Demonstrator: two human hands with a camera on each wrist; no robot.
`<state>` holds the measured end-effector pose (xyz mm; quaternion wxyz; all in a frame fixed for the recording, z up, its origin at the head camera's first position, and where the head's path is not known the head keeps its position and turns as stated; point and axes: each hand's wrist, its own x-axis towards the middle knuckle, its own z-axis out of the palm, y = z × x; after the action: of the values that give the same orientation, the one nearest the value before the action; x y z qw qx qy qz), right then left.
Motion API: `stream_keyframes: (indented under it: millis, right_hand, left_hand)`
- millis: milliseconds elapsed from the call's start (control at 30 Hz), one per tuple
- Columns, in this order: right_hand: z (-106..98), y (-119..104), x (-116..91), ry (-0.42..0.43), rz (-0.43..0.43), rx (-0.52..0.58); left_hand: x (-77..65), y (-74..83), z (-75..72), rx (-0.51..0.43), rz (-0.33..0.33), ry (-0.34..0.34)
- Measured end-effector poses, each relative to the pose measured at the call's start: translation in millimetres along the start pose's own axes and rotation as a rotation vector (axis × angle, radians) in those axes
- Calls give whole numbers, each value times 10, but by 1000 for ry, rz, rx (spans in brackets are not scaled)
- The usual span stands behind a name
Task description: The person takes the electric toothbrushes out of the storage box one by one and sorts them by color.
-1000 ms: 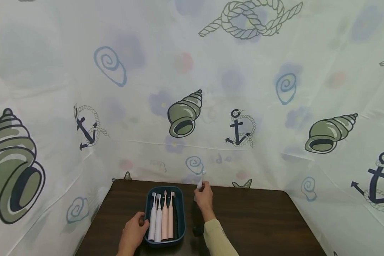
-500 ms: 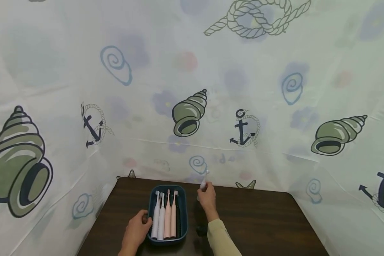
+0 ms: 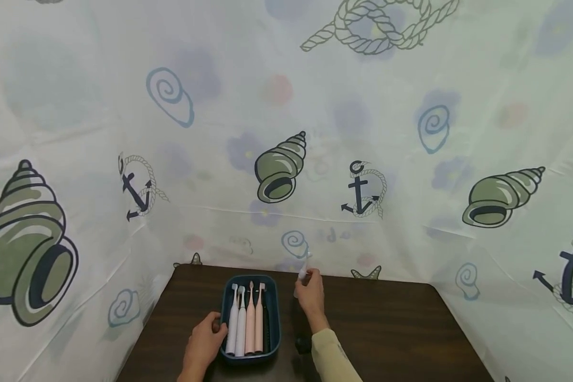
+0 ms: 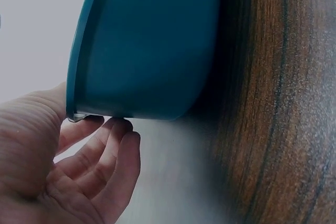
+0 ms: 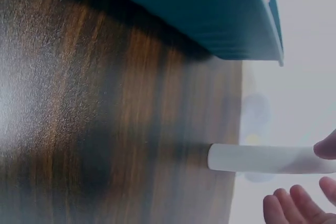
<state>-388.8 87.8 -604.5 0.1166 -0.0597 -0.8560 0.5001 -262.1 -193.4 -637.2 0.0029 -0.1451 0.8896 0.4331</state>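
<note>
A dark blue-green bin [image 3: 278, 339] stands on the table, holding two white and two pink electric toothbrushes [image 3: 250, 323] with their heads toward the far end. My left hand [image 3: 204, 339] grips its left rim; in the left wrist view the fingertips [image 4: 123, 125] touch the outer wall and the thumb is partly hidden behind the rim. Right of the bin, my right hand [image 3: 311, 297] pinches another white electric toothbrush [image 5: 262, 159] upright, brush head up. Its base is at the tabletop; whether it touches cannot be told.
The dark wooden table [image 3: 387, 329] ends at a white patterned curtain [image 3: 219, 106] behind and at both sides. A dark strip [image 3: 266, 329] shows inside the bin right of the pink toothbrushes. A small black object [image 3: 303, 344] is beside the right sleeve.
The head view has shifted slightly. Both hands keep their holds on the bin and the white toothbrush, with little visible movement.
</note>
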Motion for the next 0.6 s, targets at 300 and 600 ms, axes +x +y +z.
stream_keyframes:
  millis: [300, 600]
  right_hand:
    - [-102, -146, -158, 55, 51, -2]
    - [-122, -281, -282, 68, 31, 14]
  left_hand:
    - [10, 53, 24, 69, -41, -3]
    - [25, 78, 50, 72, -39, 28]
